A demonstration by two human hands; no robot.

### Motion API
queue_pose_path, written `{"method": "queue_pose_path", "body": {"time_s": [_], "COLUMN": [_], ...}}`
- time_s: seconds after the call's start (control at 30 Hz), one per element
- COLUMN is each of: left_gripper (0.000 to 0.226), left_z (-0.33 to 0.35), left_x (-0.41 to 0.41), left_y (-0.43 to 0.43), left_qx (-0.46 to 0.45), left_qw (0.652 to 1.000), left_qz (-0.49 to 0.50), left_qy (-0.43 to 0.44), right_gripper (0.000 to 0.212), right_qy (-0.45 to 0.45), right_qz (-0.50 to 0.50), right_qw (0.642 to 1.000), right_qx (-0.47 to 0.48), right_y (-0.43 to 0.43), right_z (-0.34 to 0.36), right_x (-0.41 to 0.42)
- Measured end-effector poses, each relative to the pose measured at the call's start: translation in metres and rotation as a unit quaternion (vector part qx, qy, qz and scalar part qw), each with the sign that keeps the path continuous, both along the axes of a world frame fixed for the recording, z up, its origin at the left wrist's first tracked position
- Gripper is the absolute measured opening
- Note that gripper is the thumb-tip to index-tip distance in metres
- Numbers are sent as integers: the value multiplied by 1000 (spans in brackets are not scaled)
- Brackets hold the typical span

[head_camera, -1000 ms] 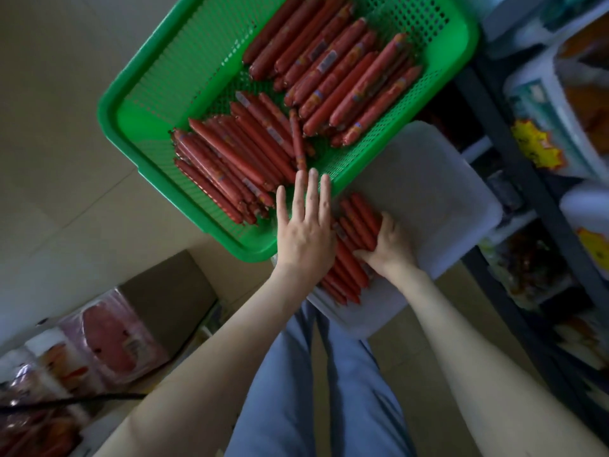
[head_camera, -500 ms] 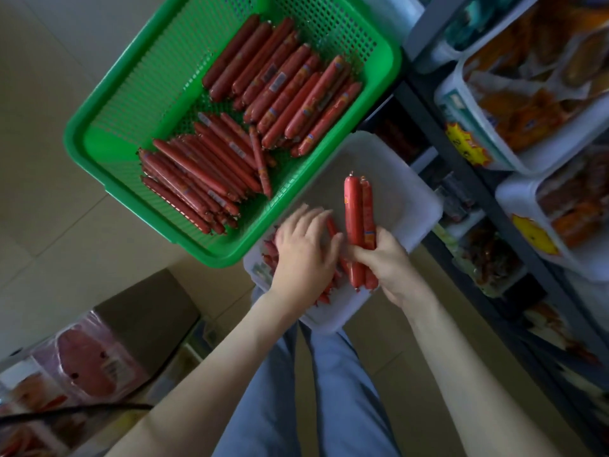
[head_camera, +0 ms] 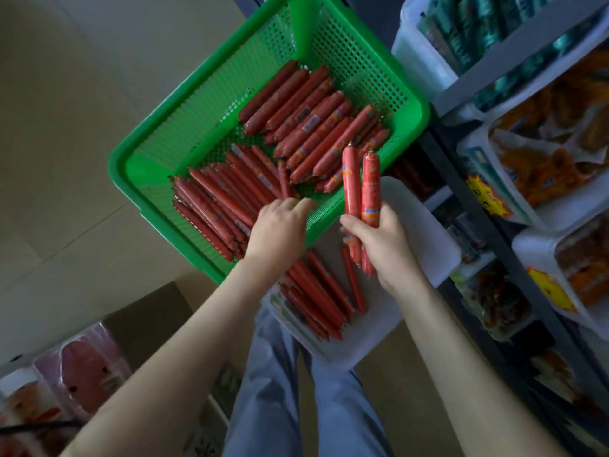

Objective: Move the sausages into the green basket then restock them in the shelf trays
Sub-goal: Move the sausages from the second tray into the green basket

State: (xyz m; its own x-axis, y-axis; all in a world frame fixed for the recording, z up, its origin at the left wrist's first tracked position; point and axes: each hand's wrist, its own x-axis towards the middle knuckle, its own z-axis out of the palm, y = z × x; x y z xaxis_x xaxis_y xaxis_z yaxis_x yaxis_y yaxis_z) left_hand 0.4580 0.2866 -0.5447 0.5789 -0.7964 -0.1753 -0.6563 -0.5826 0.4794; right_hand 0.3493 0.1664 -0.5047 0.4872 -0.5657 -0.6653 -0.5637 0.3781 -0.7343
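A green mesh basket (head_camera: 197, 127) on the floor holds thick red sausages (head_camera: 306, 123) at its far side and thin red sausages (head_camera: 217, 202) at its near side. Below it a white tray (head_camera: 425, 239) holds several thin sausages (head_camera: 316, 291). My right hand (head_camera: 379, 245) grips two thick sausages (head_camera: 361, 186) upright over the tray's far edge. My left hand (head_camera: 280, 225) reaches over the basket's near rim onto the thin sausages, fingers bent; whether it grips any is hidden.
A dark shelf rack (head_camera: 468, 179) stands at the right with white trays of packaged snacks (head_camera: 543, 159) and yellow price tags. Packaged meat (head_camera: 85, 371) and a brown box (head_camera: 145, 321) lie at the lower left. My legs in blue trousers (head_camera: 286, 390) are below the tray.
My right hand lifted two thick sausages out of the white tray and raised them. My left hand left the tray and moved to the basket's thin sausages. The view shifted.
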Motion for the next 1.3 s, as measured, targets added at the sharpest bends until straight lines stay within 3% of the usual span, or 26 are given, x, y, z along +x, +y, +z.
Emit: {"method": "queue_pose_path", "body": {"time_s": [0.07, 0.13, 0.23, 0.3, 0.47, 0.57, 0.73, 0.8, 1.0, 1.13, 1.3], "left_gripper": [27, 18, 13, 12, 16, 16, 45, 56, 51, 60, 59], "left_z": [-31, -52, -62, -61, -44, -49, -77, -78, -80, -78, -77], "left_x": [23, 43, 61, 64, 79, 99, 112, 109, 108, 109, 106], "left_y": [8, 12, 11, 6, 8, 15, 23, 24, 40, 43, 41], "left_qx": [62, 100, 141, 89, -58, -7, 140, 138, 106, 124, 117], "left_qw": [981, 940, 894, 888, 939, 946, 940, 950, 977, 977, 981], "left_qz": [-126, -261, -369, -400, -262, -265, -295, -267, -122, -119, -97], "left_qy": [-131, -195, -213, -208, -217, -186, -97, -88, -139, -129, -121], "right_gripper": [15, 13, 14, 14, 16, 14, 12, 22, 34, 71, 46], "right_qy": [2, 4, 14, 19, 16, 30, 73, 87, 47, 49, 154], "right_qz": [-23, -34, -24, -17, 7, 20, 22, -7, -65, -77, 49], "right_qw": [1000, 999, 999, 999, 997, 997, 994, 992, 995, 982, 969], "right_qx": [-12, -19, -35, -48, -77, -74, -74, -89, -59, -168, -186], "right_y": [-5, -10, -16, -19, -22, -22, -19, -20, -28, -33, -39], "right_z": [-9, -16, -26, -29, -36, -43, -62, -68, -71, -68, -76], "right_x": [15, 27, 44, 55, 82, 101, 130, 147, 195, 194, 172]}}
